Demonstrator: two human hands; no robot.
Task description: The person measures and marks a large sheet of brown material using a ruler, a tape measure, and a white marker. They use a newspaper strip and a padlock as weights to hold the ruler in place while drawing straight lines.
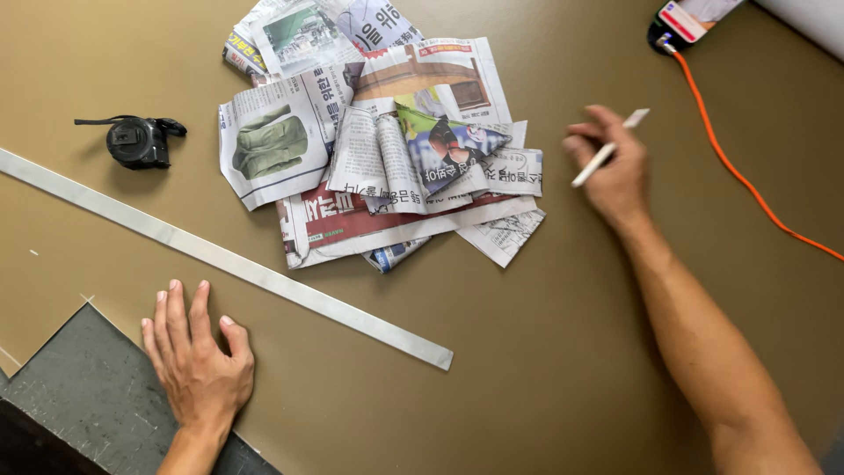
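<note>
White marking pencil [605, 156] is pinched in the right hand [615, 171], while the left hand [200, 356] lies flat and empty near the metal straightedge [229, 261], which wants firm pressing when marking

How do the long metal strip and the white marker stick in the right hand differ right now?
The long grey strip lies flat on the olive sheet, free of both hands; the white stick is off the sheet, gripped in the right hand. The strip is far longer and wider, running diagonally past the flat left hand; the stick is short and thin. Both are straight, pale and slanted.
</note>
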